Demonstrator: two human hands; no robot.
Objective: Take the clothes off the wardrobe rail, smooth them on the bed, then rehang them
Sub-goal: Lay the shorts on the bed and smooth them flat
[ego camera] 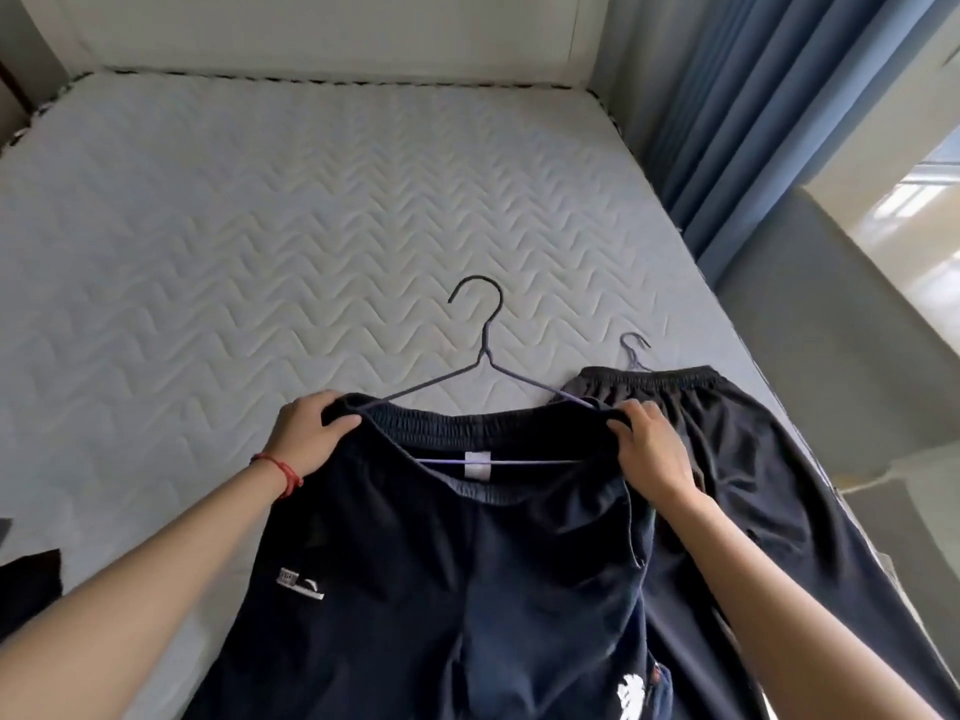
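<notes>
A pair of dark blue pants (457, 589) lies flat on the white bed (208, 241), near its front edge. The top band of the pants points toward the far end of the bed.

The left hand (306, 439) pinches the left corner of that band, with the thumb on top and the fingers curled under the cloth. The right hand (649, 449) pinches the right corner of the band the same way. The two hands are well apart, one at each end of the band, and the pants stretch between them. A red string (280, 467) is tied around the left wrist.

A thin wire hanger (485, 356) is tucked inside the band of the pants. Its bottom bar shows inside the opening, between the hands, and its hook lies on the bed just past the band.

A second pair of dark pants (737, 459) lies on the bed to the right of the first pair, partly under the right arm. A small hook (635, 348) pokes out at its top, maybe from another hanger, but it is blurry.

Blue curtains (753, 122) hang beside the right side of the bed
</notes>
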